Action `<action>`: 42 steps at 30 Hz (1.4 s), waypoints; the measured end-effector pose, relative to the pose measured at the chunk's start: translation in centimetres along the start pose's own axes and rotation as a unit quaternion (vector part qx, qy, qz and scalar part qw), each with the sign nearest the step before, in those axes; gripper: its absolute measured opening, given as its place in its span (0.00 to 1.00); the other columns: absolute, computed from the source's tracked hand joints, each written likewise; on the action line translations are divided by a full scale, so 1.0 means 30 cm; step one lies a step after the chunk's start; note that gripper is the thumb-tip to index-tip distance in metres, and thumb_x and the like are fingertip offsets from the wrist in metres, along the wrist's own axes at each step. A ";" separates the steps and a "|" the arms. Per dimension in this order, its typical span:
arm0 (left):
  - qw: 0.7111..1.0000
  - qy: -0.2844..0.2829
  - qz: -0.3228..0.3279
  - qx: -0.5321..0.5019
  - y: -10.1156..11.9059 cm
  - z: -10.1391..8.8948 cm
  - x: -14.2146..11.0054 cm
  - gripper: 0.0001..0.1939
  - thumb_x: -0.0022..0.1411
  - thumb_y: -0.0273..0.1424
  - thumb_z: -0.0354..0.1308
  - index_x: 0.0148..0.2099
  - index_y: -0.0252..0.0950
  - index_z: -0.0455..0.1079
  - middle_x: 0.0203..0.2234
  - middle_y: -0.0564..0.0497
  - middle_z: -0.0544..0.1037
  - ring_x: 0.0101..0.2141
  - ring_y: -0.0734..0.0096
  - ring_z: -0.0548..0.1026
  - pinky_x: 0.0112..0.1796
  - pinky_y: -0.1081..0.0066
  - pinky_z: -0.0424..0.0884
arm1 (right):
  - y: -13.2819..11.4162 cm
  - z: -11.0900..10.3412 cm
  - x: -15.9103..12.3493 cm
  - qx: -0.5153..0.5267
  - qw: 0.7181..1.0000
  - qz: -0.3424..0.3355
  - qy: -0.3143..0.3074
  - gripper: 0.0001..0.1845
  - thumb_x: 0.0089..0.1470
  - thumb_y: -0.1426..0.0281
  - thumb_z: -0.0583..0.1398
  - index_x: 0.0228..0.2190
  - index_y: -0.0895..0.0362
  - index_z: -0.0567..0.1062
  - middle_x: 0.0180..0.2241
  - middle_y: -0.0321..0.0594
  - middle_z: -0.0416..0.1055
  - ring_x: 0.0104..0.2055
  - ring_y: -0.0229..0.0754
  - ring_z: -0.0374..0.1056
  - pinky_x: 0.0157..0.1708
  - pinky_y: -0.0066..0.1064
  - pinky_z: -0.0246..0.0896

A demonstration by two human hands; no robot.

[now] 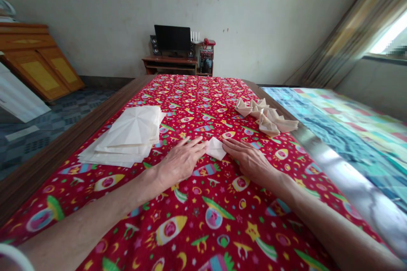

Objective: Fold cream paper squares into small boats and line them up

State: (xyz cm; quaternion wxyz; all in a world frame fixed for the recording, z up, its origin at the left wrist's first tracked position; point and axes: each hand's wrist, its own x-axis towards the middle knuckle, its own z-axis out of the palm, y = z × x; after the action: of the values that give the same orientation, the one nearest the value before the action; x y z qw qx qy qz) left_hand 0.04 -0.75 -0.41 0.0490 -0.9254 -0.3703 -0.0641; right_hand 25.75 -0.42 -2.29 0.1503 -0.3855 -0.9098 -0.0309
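A small folded piece of white paper (216,149) lies flat on the red patterned cloth (178,241), its point toward me. My left hand (184,157) rests palm down at its left edge, fingers stretched out and fingertips touching the paper. From the other side, the extended fingers of my right hand (246,157) press on its right edge. To the left lies a stack of creased white paper sheets (132,129). Several folded paper boats (267,116) stand grouped at the right, beyond my right hand.
The cloth covers a dark wooden table (95,137). Against the far wall stands a desk (168,62) with a monitor (172,39) and speakers. A wooden cabinet (41,65) is at the left. A bed with a colourful cover (343,127) adjoins the table's right side.
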 end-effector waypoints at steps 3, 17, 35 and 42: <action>1.000 0.005 -0.008 -0.001 0.005 -0.008 -0.011 0.27 0.58 0.19 0.44 0.59 0.35 0.61 0.60 0.50 0.62 0.61 0.64 0.56 0.58 0.61 0.53 | 0.008 0.001 -0.012 -0.004 1.000 0.003 -0.002 0.35 0.47 0.85 0.48 0.58 0.59 0.62 0.59 0.46 0.59 0.61 0.44 0.56 0.56 0.41 0.59; 0.999 0.035 0.006 -0.010 -0.004 0.018 -0.027 0.25 0.58 0.19 0.43 0.58 0.27 0.62 0.57 0.43 0.66 0.59 0.65 0.59 0.58 0.64 0.54 | -0.036 0.000 0.006 -0.013 0.999 -0.007 0.032 0.37 0.50 0.84 0.47 0.61 0.58 0.54 0.62 0.45 0.52 0.64 0.45 0.46 0.60 0.45 0.51; 0.979 0.109 -0.112 -0.131 -0.018 0.052 0.050 0.16 0.56 0.24 0.51 0.48 0.36 0.64 0.40 0.47 0.70 0.42 0.64 0.70 0.46 0.65 0.68 | -0.079 -0.048 0.088 0.058 0.998 -0.040 0.000 0.20 0.45 0.80 0.51 0.40 0.56 0.73 0.43 0.44 0.74 0.53 0.44 0.65 0.51 0.35 0.61; 0.979 0.105 -0.086 -0.152 0.001 0.041 0.064 0.13 0.59 0.23 0.50 0.45 0.38 0.67 0.38 0.50 0.70 0.39 0.69 0.71 0.42 0.71 0.69 | -0.098 -0.057 0.090 0.038 0.998 -0.049 0.009 0.09 0.54 0.70 0.55 0.37 0.56 0.73 0.39 0.45 0.74 0.48 0.44 0.67 0.48 0.35 0.61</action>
State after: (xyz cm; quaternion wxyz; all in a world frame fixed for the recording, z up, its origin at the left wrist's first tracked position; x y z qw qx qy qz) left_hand 1.52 0.69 -1.32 -0.0597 -0.8750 -0.4268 -0.2206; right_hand 22.32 -0.89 0.32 0.1711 -0.3341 -0.9269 -0.0071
